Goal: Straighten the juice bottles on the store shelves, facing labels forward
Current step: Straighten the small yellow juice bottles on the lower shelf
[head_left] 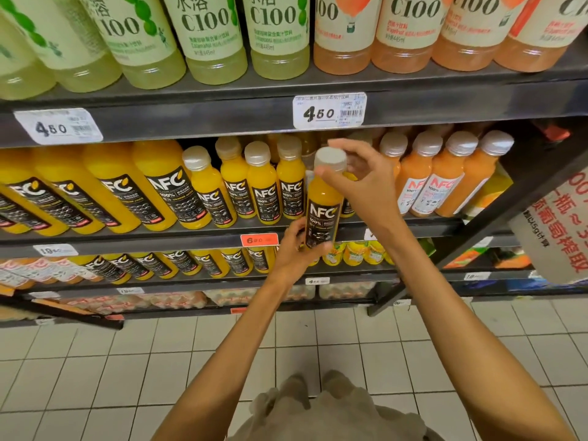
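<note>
A small orange NFC juice bottle (323, 202) with a grey cap is held upright in front of the middle shelf (197, 238), its black label facing me. My left hand (294, 249) grips its base from below. My right hand (359, 183) pinches the neck just under the cap. Other small NFC bottles (264, 186) stand in a row on the shelf to the left, labels forward. Larger NFC bottles (159, 189) fill the far left. Lighter orange NFC bottles (445, 179) stand to the right.
The top shelf (222, 117) carries green C100 bottles (210, 36) and pink C100 bottles (404, 33), with price tags on its edge. Lower shelves hold more NFC bottles (178, 262). A hanging sign (560, 224) juts out at right. White tiled floor lies below.
</note>
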Tool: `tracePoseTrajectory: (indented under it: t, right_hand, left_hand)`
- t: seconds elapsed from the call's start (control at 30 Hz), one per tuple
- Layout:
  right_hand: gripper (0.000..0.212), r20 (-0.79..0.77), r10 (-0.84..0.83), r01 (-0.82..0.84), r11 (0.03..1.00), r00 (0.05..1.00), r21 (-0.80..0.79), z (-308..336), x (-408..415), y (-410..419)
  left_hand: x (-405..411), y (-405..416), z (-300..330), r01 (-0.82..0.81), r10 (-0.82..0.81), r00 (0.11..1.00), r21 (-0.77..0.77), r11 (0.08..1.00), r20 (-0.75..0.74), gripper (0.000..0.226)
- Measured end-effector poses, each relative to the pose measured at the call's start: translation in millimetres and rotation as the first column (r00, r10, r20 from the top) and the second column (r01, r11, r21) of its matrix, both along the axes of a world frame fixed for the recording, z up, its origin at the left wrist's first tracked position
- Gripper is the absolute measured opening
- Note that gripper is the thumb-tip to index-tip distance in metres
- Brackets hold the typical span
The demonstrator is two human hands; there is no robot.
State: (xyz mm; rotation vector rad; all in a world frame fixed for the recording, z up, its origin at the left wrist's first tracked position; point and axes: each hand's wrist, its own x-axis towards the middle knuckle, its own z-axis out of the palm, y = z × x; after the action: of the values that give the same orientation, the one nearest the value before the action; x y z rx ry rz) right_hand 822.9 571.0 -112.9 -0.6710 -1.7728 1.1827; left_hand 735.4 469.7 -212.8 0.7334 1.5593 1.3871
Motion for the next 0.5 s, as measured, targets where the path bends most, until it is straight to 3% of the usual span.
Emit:
tracePoseTrajectory:
  t: [0.2, 0.27, 0.33, 0.43, 0.5]
  right_hand:
    - [0.034, -0.034, 0.053, -0.06, 0.96, 0.998, -0.275, -8.8, -4.9, -4.0]
    - [0.035, -0.071, 0.155, -0.17, 0.874, 0.985, -0.455, -15.2, -7.9, -7.6]
    - [0.035, -0.205, 0.219, -0.299, 0.753, 0.954, -0.586, -19.9, -11.1, -15.3]
    - [0.029, -0.22, 0.204, -0.297, 0.744, 0.954, -0.598, -23.1, -16.7, -28.3]
    - [0.029, -0.171, 0.169, -0.239, 0.767, 0.971, -0.596, -24.5, -20.3, -34.6]
  left_hand:
    - [5.4, -44.1, 15.0, 0.106, -0.106, 0.994, 0.024, 0.994, 0.034, 0.044]
    - [5.1, -59.2, 20.5, 0.178, -0.177, 0.983, -0.012, 0.984, 0.047, 0.04]
    - [4.0, -70.2, 22.7, 0.244, -0.24, 0.968, -0.06, 0.968, 0.069, 0.042]
    - [6.4, -80.4, 24.6, 0.27, -0.257, 0.956, -0.08, 0.96, 0.142, 0.047]
    - [11.7, -80.8, 27.6, 0.224, -0.206, 0.965, -0.098, 0.97, 0.165, 0.064]
